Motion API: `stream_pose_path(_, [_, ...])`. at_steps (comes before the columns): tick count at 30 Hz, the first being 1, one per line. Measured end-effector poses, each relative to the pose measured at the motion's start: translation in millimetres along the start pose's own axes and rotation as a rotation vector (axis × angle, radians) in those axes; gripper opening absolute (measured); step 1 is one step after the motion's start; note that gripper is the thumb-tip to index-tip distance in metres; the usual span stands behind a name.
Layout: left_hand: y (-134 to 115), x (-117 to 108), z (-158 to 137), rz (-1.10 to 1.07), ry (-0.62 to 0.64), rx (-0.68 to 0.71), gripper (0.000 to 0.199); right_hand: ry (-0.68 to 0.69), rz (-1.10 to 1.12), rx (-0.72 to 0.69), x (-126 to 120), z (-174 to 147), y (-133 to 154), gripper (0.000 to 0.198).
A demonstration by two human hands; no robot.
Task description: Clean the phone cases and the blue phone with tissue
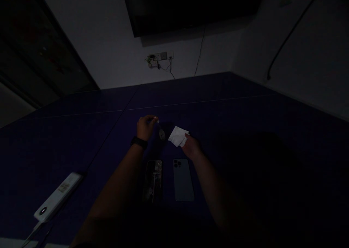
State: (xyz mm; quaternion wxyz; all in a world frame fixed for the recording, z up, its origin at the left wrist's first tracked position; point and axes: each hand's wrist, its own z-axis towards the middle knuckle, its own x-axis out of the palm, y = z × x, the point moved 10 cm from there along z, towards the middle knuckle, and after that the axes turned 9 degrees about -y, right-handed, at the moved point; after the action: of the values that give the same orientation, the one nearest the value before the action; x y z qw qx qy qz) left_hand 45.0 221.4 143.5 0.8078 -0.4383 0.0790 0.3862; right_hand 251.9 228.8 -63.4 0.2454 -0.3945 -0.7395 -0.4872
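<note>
The room is dim. My left hand point(145, 126), with a dark band on its wrist, is closed around the edge of a dark flat object point(163, 132) that stands tilted on the blue table point(245, 124); its kind is hard to tell. My right hand point(191, 146) pinches a folded white cloth point(177, 135) right beside that object. Nearer to me two phones lie side by side between my forearms: a dark one with a shiny patterned back point(153, 180) on the left and a grey-blue one, camera side up point(183, 179), on the right.
A long white device with a round dark button point(58, 195) lies at the table's near left. A wall socket with plugged cables point(160, 57) sits on the far wall below a dark screen point(191, 8). A black cable point(289, 37) runs down the right wall.
</note>
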Motion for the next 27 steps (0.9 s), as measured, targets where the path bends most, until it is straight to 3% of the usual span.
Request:
stream_pose_path(11, [21,33,-22,0.067,0.123,-0.012,0.012,-0.029,-0.013,0.003,-3,4,-2,0.022])
stream_pose_path(19, [35,45,-33,0.05,0.191,-0.051,0.019,-0.021,-0.007,0.005,-3,7,-2,0.021])
stream_pose_path(23, [37,40,-38,0.042,0.186,-0.06,0.038,-0.016,-0.01,0.005,-3,8,-1,0.022])
stream_pose_path(27, [41,13,-58,0.051,0.205,-0.078,0.052,-0.026,-0.013,0.006,-2,7,1,0.024])
